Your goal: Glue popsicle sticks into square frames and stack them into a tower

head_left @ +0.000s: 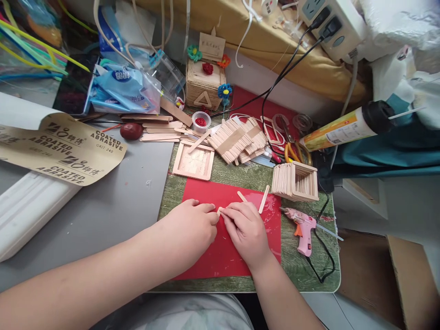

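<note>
Over a red sheet [230, 266], my left hand [195, 231] and my right hand [246, 231] meet at the fingertips. A wooden craft stick [219, 211] shows only as a short, pale end between them. The right thumb and forefinger pinch at it, while the left fingers are curled against its other side, with the left thumb hidden. Just beyond the right hand, one loose craft stick [264, 200] lies on the sheet. Another stick [241, 196] is partly covered by that hand.
A pink glue gun [304, 229] lies right of the sheet, its cord trailing. Behind are a hollow stick box [304, 181], a square stick tray [176, 167], stacked stick panels [229, 140] and a twine-wrapped box [202, 87]. Sandpaper [75, 151] curls at left; a cup [343, 128] leans at right.
</note>
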### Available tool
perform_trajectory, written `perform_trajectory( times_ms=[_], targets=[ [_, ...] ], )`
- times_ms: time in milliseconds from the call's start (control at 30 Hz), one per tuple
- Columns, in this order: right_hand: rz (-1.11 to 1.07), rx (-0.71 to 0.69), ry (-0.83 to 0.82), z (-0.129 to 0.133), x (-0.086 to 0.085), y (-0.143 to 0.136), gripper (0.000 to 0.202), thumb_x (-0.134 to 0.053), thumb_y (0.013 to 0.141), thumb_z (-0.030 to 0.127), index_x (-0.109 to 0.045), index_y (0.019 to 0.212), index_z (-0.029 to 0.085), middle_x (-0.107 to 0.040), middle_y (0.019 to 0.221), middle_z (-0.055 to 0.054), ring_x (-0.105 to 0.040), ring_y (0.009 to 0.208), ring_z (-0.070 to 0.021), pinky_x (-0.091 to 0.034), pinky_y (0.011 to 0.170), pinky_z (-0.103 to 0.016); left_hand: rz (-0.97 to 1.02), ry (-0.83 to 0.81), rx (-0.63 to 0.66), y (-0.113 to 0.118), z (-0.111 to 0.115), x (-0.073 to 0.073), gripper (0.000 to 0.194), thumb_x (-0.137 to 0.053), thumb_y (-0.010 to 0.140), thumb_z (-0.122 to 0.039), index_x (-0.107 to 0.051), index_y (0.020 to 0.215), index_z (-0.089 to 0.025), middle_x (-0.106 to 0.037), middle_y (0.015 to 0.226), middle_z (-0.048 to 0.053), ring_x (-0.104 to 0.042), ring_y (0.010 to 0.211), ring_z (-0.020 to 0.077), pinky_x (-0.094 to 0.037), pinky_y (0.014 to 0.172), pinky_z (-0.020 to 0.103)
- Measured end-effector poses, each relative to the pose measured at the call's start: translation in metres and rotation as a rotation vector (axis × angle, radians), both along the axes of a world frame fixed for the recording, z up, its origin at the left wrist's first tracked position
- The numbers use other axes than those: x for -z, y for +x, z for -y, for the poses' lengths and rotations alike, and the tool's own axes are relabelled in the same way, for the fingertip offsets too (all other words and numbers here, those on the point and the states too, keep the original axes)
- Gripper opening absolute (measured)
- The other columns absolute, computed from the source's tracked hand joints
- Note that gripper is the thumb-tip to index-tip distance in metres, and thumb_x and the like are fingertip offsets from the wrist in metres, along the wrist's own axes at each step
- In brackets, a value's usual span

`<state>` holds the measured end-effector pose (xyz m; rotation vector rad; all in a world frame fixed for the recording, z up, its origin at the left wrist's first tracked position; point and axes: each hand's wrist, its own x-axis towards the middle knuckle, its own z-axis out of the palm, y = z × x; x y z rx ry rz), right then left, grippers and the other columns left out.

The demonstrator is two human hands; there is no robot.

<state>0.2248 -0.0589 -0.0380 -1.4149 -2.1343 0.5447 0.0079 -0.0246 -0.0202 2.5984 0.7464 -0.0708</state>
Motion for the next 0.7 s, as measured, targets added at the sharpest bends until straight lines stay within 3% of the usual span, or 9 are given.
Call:
perform_trajectory(
  times_ms=[133,500,700],
  targets=[
    [0.006,-0.007,-0.01,-0.001,-0.002,-0.001,0.024,-0.06,0.103,0.015,-0.074,0.117,0.029,-0.073,0.104,-0.005,-0.066,0.097,-0.0228,-0.057,0.106,-0.057,0.017,0.005,-0.008,-0.001,0.0,0.002,0.005,-0.076,0.091,-0.029,-0.076,0.094,-0.024,-0.075,0.117,0.004,-0.063,0.125,0.0273,-0.045,0.09,0.037],
    [-0.076,0.088,-0.081,-0.009,-0.004,-0.007,0.008,-0.065,0.101,0.023,-0.072,0.104,0.025,-0.069,0.095,-0.003,-0.064,0.092,-0.0206,-0.052,0.11,-0.054,-0.02,-0.011,0.017,0.0,-0.005,-0.013,0.007,-0.073,0.094,-0.028,-0.079,0.098,-0.025,-0.076,0.121,0.003,-0.066,0.122,0.026,-0.046,0.092,0.037],
    [-0.042,0.087,-0.077,-0.009,-0.001,-0.008,0.008,-0.064,0.102,0.022,-0.07,0.105,0.023,-0.07,0.095,-0.003,-0.063,0.091,-0.0195,-0.049,0.114,-0.052,0.033,-0.001,-0.035,0.0,-0.005,-0.016,0.014,-0.066,0.1,-0.026,-0.077,0.093,-0.023,-0.078,0.11,0.003,-0.069,0.113,0.0231,-0.045,0.088,0.036]
  ],
)
